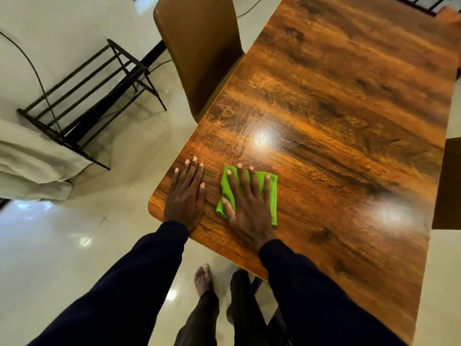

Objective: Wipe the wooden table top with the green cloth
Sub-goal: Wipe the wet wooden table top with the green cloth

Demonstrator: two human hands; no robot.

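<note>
The wooden table top (336, 116) runs from the near left corner away to the upper right, glossy with bright light spots. A small folded green cloth (273, 196) lies flat near the near left corner. My right hand (249, 203) presses on the cloth with straight, spread fingers and covers its middle. My left hand (185, 193) rests flat on the bare wood just left of the cloth, fingers straight, close to the table's left edge.
A tan chair (199, 51) is pushed against the table's left side. A black metal rack (87, 96) and white fabric (30, 156) stand on the tiled floor at left. Another brown seat (449, 183) shows at the right edge. My feet are below the near table edge.
</note>
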